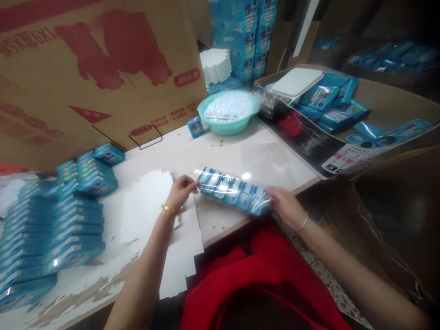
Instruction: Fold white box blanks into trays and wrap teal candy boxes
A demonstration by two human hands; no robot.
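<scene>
Between my two hands, just above the front edge of the table, is a clear plastic pack [233, 190] with several small blue boxes in a row inside. My left hand [183, 191] pinches the pack's left end between thumb and fingers. At the right end my right hand [286, 206] grips it, its fingertips partly hidden behind the shiny plastic. White card sheets [146, 206] lie on the table beside and under my left hand.
Stacked blue boxes [79, 229] fill the table's left side, before a large cardboard carton [103, 87]. A turquoise bowl [228, 127] of white pieces and a single blue box [195, 127] stand at the back. An open carton [292, 133] holds blue packets at right.
</scene>
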